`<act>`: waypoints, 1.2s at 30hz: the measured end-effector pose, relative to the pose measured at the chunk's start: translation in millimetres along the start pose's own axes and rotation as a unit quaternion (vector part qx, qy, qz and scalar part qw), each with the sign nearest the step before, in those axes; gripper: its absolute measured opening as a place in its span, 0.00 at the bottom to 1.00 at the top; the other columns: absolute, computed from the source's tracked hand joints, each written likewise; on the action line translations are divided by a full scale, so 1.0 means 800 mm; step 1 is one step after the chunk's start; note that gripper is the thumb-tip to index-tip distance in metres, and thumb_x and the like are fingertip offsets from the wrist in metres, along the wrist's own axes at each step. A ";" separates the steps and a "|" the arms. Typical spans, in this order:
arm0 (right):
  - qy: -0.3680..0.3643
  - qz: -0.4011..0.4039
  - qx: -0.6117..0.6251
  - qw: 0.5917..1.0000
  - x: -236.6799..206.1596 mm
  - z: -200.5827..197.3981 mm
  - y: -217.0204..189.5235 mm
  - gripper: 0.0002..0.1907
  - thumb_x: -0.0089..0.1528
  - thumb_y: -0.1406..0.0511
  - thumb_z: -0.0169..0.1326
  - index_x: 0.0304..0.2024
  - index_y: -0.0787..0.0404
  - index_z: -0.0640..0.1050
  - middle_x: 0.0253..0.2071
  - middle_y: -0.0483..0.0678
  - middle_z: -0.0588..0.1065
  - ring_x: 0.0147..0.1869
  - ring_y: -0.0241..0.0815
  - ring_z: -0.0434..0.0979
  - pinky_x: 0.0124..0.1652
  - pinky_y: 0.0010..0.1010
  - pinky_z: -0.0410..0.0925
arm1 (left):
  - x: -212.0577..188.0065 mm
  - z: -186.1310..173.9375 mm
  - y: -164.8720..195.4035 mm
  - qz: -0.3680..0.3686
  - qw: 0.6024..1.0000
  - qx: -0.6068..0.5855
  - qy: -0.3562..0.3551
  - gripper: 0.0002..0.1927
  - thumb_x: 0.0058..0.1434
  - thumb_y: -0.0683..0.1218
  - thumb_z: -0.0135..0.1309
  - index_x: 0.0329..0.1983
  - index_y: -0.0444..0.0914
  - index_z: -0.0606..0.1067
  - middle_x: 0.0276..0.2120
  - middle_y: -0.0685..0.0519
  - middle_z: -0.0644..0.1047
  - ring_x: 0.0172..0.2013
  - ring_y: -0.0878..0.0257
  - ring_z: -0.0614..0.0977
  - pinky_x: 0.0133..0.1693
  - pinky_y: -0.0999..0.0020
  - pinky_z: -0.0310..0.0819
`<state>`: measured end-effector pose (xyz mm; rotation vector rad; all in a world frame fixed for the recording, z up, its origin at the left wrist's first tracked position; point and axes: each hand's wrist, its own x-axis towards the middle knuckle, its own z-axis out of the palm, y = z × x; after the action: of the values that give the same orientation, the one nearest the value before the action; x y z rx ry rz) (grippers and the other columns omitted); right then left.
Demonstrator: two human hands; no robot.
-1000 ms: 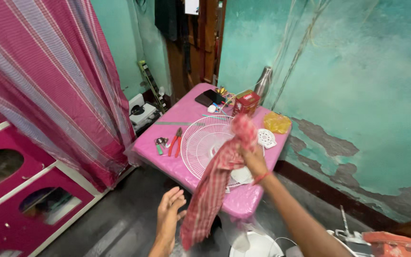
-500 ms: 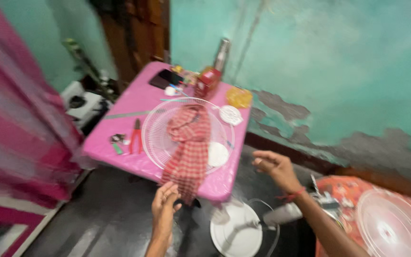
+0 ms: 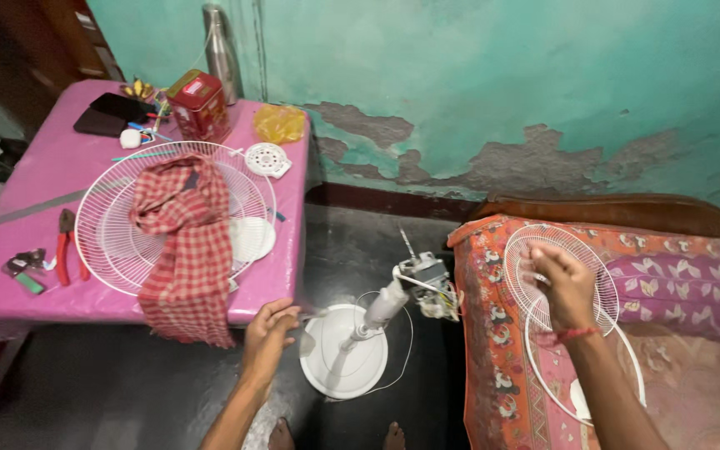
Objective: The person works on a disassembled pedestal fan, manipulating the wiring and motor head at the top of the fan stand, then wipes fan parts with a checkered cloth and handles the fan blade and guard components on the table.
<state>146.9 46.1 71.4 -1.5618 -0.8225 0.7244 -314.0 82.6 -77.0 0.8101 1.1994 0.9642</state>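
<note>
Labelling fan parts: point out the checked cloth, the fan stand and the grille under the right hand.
checked cloth (image 3: 185, 250), head view, middle of the fabric
fan stand (image 3: 345, 360), head view, round white base
grille (image 3: 520, 250), head view, left wire rim

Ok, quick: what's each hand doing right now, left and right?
Left hand: loosely curled, empty, at the pink table edge near the checked cloth.
Right hand: on the white fan grille; grip cannot be told.

A single view is given, taken from a head-worn camera looking steeply down from standing height toward a peeling teal wall. The pink surface (image 3: 10, 283) is seen at left, the floor in the middle, and a bed (image 3: 710, 383) at right, all within arm's reach.
</note>
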 end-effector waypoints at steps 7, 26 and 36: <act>-0.021 0.072 -0.024 0.997 0.006 -0.107 0.136 0.14 0.65 0.66 0.59 0.52 0.63 0.83 0.43 0.52 0.83 0.38 0.35 0.75 0.32 0.25 0.65 | -0.006 0.141 -0.029 -0.008 1.000 0.006 -0.001 0.24 0.61 0.51 0.53 0.60 0.38 0.73 0.51 0.52 0.82 0.44 0.65 0.81 0.43 0.67 0.73; -0.375 -0.043 -0.081 0.923 0.033 -0.015 0.159 0.35 0.53 0.67 0.67 0.63 0.59 0.72 0.64 0.47 0.73 0.66 0.41 0.74 0.54 0.34 0.71 | -0.027 0.239 -0.056 0.055 0.992 0.092 0.069 0.17 0.60 0.44 0.55 0.53 0.36 0.78 0.40 0.55 0.83 0.38 0.69 0.80 0.38 0.72 0.72; -0.365 -0.020 -0.137 0.920 0.030 -0.005 0.142 0.36 0.53 0.68 0.67 0.63 0.56 0.72 0.65 0.44 0.73 0.67 0.42 0.74 0.57 0.37 0.70 | -0.020 0.218 -0.081 0.091 0.993 0.055 0.056 0.16 0.60 0.42 0.56 0.51 0.33 0.77 0.41 0.52 0.83 0.40 0.68 0.82 0.44 0.74 0.75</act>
<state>176.7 54.4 -41.0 -1.5098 -1.5544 1.2341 -133.4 40.6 -96.1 0.9767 1.3011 1.1113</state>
